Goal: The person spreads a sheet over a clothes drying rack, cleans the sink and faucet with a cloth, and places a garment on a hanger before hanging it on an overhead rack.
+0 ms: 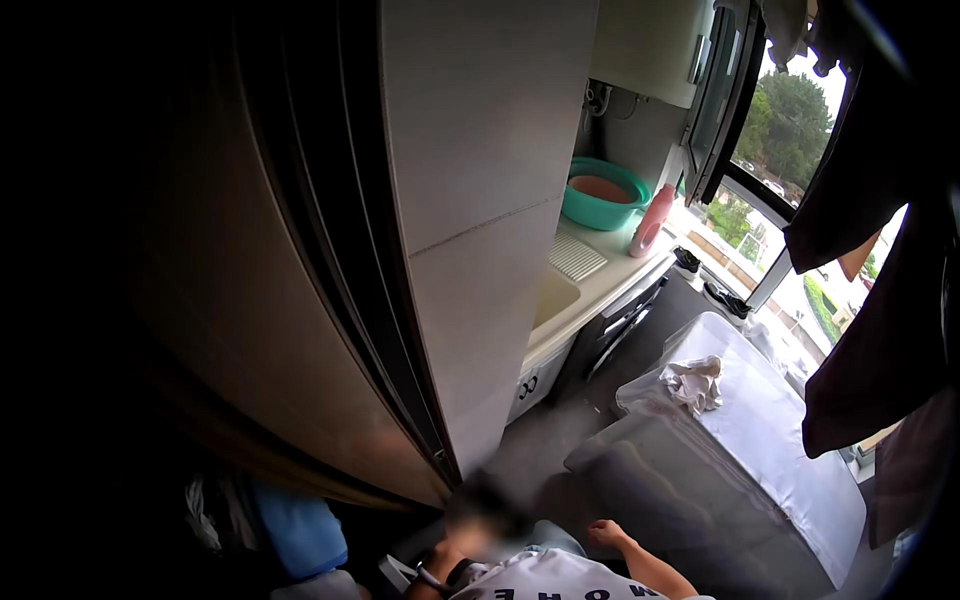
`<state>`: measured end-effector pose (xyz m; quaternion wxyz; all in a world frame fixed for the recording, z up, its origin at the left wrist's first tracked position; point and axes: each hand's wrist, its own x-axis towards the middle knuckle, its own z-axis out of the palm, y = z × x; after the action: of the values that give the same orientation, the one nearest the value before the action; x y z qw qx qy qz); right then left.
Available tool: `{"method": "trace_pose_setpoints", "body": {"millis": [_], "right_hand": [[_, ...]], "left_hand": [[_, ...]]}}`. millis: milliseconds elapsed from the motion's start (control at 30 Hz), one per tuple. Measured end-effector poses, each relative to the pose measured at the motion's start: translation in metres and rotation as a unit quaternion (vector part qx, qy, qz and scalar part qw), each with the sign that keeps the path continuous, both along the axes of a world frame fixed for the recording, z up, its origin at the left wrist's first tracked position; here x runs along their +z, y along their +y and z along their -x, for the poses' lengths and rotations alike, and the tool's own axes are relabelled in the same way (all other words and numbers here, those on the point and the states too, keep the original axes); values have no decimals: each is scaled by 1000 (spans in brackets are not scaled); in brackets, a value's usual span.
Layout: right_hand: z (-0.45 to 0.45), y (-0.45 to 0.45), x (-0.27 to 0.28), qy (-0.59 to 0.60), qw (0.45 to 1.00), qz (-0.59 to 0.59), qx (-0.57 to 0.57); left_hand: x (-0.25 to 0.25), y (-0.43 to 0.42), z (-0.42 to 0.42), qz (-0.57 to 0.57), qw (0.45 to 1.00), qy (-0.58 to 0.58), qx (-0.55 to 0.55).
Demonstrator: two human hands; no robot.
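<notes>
My left hand (pixel 458 546) is low in the view, close to my body, with a dark band on its wrist. Motion smears its fingers, and a dark blurred shape (pixel 488 500) lies just beyond it; I cannot make out whether the two touch. To the right, my right hand (pixel 605 533) hangs beside my white shirt (pixel 530 578), its fingers curled in with nothing visible in them. The nearest thing to it is a large piece covered with a pale sheet and clear plastic (pixel 750 420). A crumpled white cloth (pixel 695 384) rests on that cover.
A tiled wall edge (pixel 470 230) and dark door frame stand on the left. Beyond are a white sink counter (pixel 600 285), a green basin (pixel 607 205) and a pink bottle (pixel 652 222). Shoes (pixel 726 300) sit by the window. Dark clothes (pixel 880 330) hang at right.
</notes>
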<state>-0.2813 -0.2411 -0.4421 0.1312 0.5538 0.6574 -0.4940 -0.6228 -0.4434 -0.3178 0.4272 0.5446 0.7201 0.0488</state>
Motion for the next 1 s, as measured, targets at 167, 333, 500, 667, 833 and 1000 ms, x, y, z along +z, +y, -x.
{"method": "trace_pose_setpoints", "body": {"millis": [167, 333, 500, 667, 833, 1000], "right_hand": [[-36, -7, -11, -19, 999, 24, -35], [-60, -26, -11, 86, 982, 57, -161], [-90, -57, -54, 87, 970, 103, -202], [-93, -72, -63, -38, 993, 112, -5], [-38, -58, -50, -12, 993, 115, -6], [39, -56, -15, 48, 997, 55, -10]], "left_hand": [[-22, -32, -8, 11, 997, 25, 73], [12, -52, -42, 84, 989, 4, 121], [-60, -112, -91, 41, 990, -33, 134], [-59, -197, -121, -35, 944, -17, 326], [-76, -278, -134, 26, 898, 118, 422], [-82, -296, -106, 46, 887, 91, 451]]}}
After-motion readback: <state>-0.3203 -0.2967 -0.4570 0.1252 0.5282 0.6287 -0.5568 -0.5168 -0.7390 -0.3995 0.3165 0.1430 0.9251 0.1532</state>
